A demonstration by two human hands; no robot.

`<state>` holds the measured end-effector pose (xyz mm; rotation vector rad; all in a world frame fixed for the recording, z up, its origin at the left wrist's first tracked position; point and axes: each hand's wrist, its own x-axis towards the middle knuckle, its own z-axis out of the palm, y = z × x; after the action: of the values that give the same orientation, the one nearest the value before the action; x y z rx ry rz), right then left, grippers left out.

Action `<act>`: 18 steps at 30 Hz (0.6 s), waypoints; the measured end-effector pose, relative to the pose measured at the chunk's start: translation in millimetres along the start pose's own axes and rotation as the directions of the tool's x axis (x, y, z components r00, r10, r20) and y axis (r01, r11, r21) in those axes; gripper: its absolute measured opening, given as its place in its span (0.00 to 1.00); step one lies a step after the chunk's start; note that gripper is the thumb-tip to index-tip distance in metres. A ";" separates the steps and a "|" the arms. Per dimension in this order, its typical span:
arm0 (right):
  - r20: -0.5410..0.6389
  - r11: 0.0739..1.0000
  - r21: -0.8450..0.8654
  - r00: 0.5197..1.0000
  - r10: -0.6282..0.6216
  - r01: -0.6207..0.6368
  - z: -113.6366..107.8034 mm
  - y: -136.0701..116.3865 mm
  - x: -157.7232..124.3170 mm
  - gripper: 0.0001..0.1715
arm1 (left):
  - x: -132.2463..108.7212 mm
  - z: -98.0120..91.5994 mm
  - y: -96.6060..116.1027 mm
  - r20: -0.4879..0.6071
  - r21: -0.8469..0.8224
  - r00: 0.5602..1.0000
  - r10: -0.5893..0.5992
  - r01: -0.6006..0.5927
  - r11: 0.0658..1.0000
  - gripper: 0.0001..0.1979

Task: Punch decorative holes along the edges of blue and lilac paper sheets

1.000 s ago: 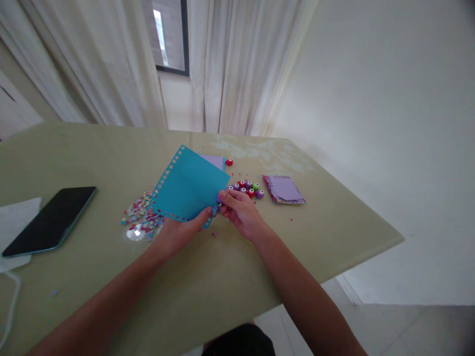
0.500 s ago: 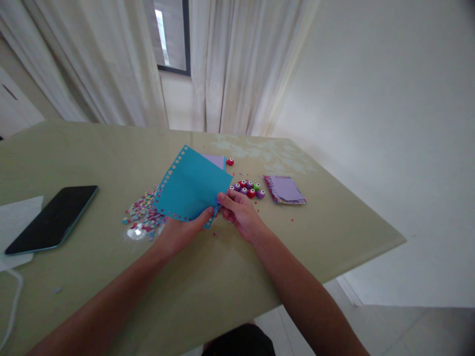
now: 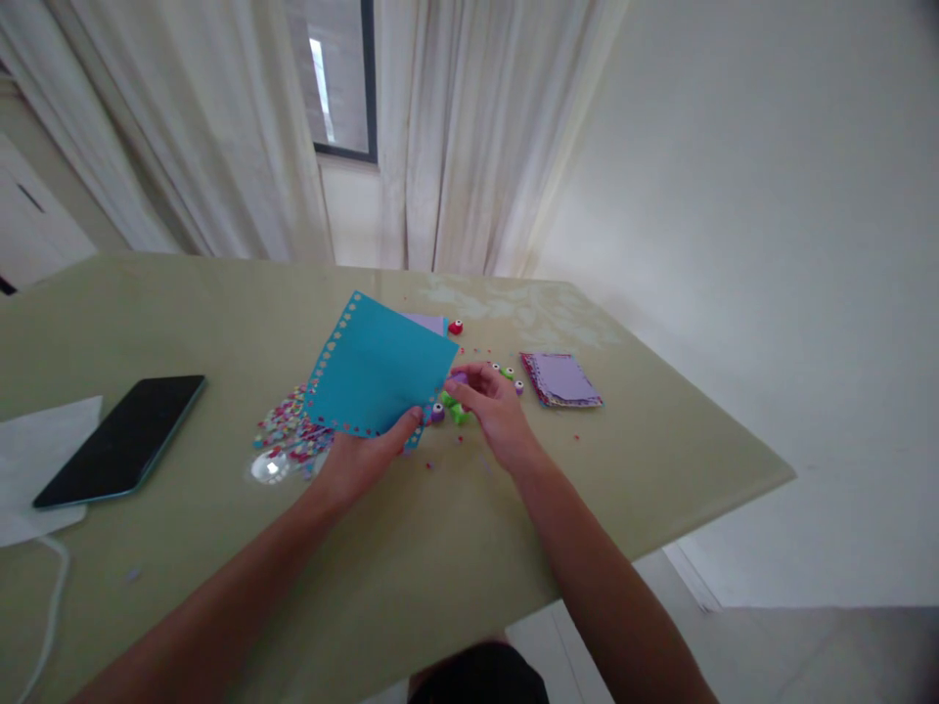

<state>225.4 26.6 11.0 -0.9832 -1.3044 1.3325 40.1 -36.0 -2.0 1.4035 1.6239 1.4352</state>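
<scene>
A turquoise sheet of paper [image 3: 381,362] is tilted up in my left hand [image 3: 367,455], thumb on its front near the lower corner. Small shaped holes run along its left and bottom edges, with some near the lower right corner. My right hand [image 3: 495,401] is beside the sheet's right edge, fingers pinched on a small purple craft punch [image 3: 459,378], partly hidden by the fingers. Below that hand, green craft punches [image 3: 456,409] lie on the table. Another purple punch [image 3: 437,414] with an eye-like top shows near my left thumb. More punches [image 3: 508,373] sit partly behind my right hand.
Colourful paper confetti [image 3: 290,430] is heaped left of the sheet, beside a shiny clear round object [image 3: 270,467]. A stack of punched paper squares [image 3: 563,378] lies right. A red punch [image 3: 456,328] sits behind. On the left, a black tablet [image 3: 124,440] rests on white paper [image 3: 44,440].
My right hand has moved from the sheet's lower right corner up and right, over the group of punches. The left hand still holds the sheet in nearly the same place.
</scene>
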 end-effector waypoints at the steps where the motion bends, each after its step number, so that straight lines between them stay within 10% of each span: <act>1: 0.006 0.990 -0.132 0.998 -0.059 0.060 -8.5 -1.8 2.2 0.20 | 0.0 -0.9 1.3 -0.010 -0.001 1.000 -0.003 0.003 1.000 0.24; 5: 0.020 0.756 -0.622 0.969 -0.247 0.206 -47.7 -8.9 5.1 0.16 | 0.5 -2.6 2.0 -0.034 -0.024 0.999 -0.038 0.037 0.999 0.18; 10: 0.038 0.447 -0.886 0.980 -0.193 0.122 -81.0 -7.1 -2.8 0.13 | 1.9 -2.0 -2.1 -0.128 -0.087 0.982 -0.142 0.132 0.988 0.19; 18: 0.079 0.187 -0.978 0.995 -0.067 0.090 -61.8 -3.9 -6.6 0.13 | 21.8 -13.9 -9.8 -0.327 -0.244 0.915 -0.238 0.162 0.956 0.18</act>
<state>287.5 31.7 8.6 -1.7102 -2.2715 0.1725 17.9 -19.6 -2.4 0.8649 1.7087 1.7485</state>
